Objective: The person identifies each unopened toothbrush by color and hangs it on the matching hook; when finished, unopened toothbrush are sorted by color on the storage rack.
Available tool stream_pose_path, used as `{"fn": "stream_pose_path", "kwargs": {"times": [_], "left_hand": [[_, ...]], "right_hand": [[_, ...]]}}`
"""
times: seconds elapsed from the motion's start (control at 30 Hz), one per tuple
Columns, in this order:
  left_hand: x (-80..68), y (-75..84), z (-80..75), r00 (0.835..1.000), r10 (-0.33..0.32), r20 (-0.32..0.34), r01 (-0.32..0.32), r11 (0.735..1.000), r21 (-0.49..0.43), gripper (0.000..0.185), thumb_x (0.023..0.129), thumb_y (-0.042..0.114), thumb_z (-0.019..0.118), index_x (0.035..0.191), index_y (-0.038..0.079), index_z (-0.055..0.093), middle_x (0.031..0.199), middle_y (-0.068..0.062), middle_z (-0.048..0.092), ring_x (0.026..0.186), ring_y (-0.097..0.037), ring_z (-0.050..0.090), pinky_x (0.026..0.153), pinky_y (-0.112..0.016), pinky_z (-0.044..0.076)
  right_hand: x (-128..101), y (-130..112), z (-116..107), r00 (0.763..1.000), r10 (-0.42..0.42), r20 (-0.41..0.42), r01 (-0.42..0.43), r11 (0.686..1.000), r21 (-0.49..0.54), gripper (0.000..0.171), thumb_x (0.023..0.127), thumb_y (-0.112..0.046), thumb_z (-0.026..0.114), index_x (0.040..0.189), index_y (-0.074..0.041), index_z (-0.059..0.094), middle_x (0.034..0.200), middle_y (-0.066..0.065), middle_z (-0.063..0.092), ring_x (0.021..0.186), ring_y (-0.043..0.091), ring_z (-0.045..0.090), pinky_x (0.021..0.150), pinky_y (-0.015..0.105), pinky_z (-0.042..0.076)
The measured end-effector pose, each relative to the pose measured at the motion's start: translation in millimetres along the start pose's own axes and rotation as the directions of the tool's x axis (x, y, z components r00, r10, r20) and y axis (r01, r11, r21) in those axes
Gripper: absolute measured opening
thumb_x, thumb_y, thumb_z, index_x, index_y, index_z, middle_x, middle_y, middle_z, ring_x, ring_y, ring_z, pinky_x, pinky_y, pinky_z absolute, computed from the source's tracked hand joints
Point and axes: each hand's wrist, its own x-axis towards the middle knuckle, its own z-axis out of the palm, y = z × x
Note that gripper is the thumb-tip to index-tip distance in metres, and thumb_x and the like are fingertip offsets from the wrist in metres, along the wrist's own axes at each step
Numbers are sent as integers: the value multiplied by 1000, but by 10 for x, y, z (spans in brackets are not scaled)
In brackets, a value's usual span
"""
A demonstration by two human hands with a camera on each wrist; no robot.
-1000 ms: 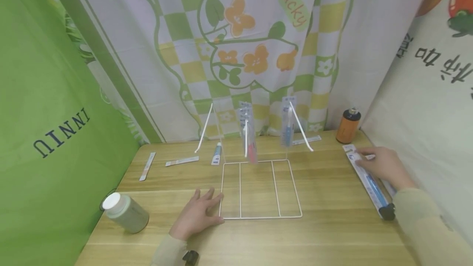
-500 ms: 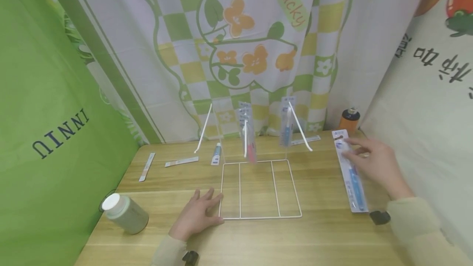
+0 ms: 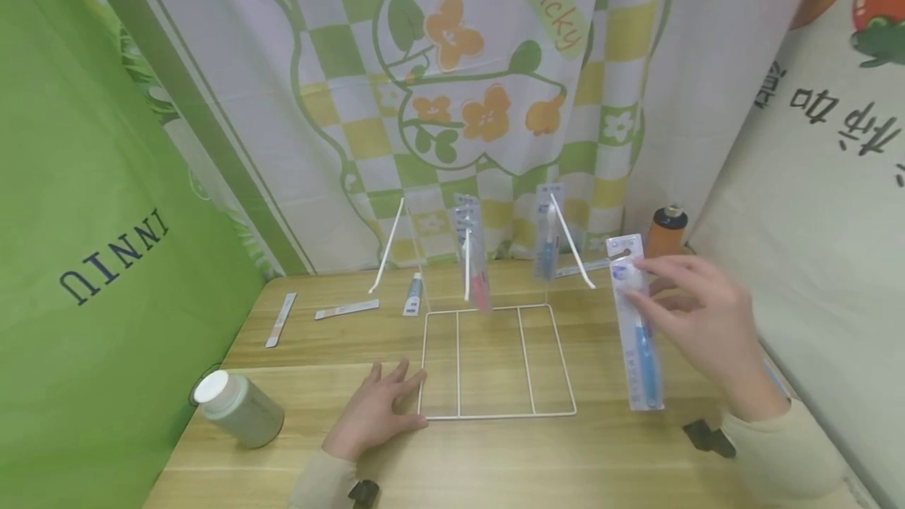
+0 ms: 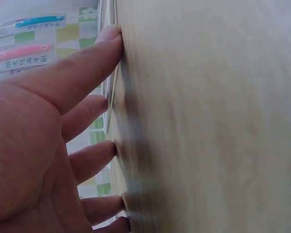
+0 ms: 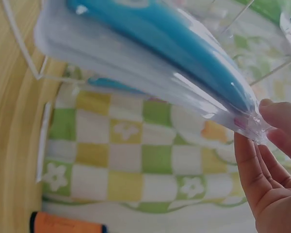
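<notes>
From the head view, the right hand (image 3: 696,328) pinches a blue toothbrush in a clear blister pack (image 3: 636,324) near its top, thumb and fingers (image 3: 654,264) closed on the card, the pack hanging upright above the wooden table (image 3: 495,454), just right of the white wire display rack (image 3: 495,360). Its print is too small to read. The left hand (image 3: 375,411) lies flat on the table with fingers spread, their tips at the rack's near left corner. Behind, a checked cloth reads "Lucky" (image 3: 555,2) and the green cloth (image 3: 113,258) shows mirrored letters. An orange bottle with a black cap (image 3: 665,230) stands beyond the right fingers; a white-lidded grey-green jar (image 3: 236,407) lies left of the left hand.

The left wrist view shows what the head view cannot: spread fingertips (image 4: 109,39) pressing the table beside the rack's wire, and a pink packed toothbrush (image 4: 22,53) with Chinese writing.

The right wrist view shows fingers (image 5: 281,121) pinching the pack's clear edge, and the orange bottle below.
</notes>
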Motion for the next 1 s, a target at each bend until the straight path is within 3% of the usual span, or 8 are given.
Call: {"fn": "stream_pose_path", "kwargs": {"times": [0.07, 0.17, 0.3, 0.53, 0.8, 1.0], "left_hand": [[1, 4, -6, 1000, 1, 2, -1, 1000, -1, 81, 87, 54, 85, 156, 19, 60, 167, -24, 41, 145, -76, 22, 115, -85, 23], [4, 6, -7, 1000, 1, 5, -1, 1000, 0, 82, 87, 54, 85, 156, 19, 60, 167, -25, 41, 145, -76, 22, 115, -85, 23], [15, 2, -7, 1000, -3, 4, 3, 1000, 2, 81, 87, 54, 85, 156, 20, 59, 167, -25, 41, 145, -76, 22, 115, -85, 23], [22, -33, 27, 1000, -11, 7, 11, 1000, 3, 80, 88, 54, 84, 157, 22, 59, 168, -23, 39, 146, -75, 20, 112, -87, 24], [11, -12, 14, 1000, -16, 9, 16, 1000, -2, 80, 88, 54, 84, 157, 21, 59, 168, -23, 39, 145, -76, 21, 110, -89, 25], [15, -7, 7, 1000, -16, 8, 16, 1000, 5, 80, 88, 54, 84, 156, 21, 59, 168, -23, 39, 146, -75, 21, 112, -87, 24]], "right_hand": [[-6, -84, 8, 999, -20, -27, 21, 999, 42, 56, 67, 19, 91, 119, 4, 79, 115, 18, 74, 94, -1, 68, 74, 13, 60], [-17, -208, 22, 995, -63, -77, 71, 992, 102, 37, 83, -5, 92, 115, 8, 79, 112, 21, 73, 95, 1, 70, 73, 14, 60], [-10, -413, 49, 981, -137, -139, 162, 969, 186, 55, 94, -37, 85, 109, 15, 77, 107, 25, 73, 95, 3, 72, 73, 14, 61], [-30, -677, 106, 961, -196, -193, 253, 904, 344, 47, 92, -20, 88, 105, 23, 73, 108, 30, 72, 99, 12, 74, 75, 17, 62], [-106, -626, 196, 975, -180, -131, 213, 925, 315, 45, 92, -22, 88, 110, 18, 75, 110, 27, 72, 97, 11, 73, 75, 17, 62], [-109, -578, 267, 964, -212, -159, 249, 931, 267, 48, 95, -30, 85, 108, 16, 77, 106, 29, 72, 96, 10, 72, 74, 17, 62]]}}
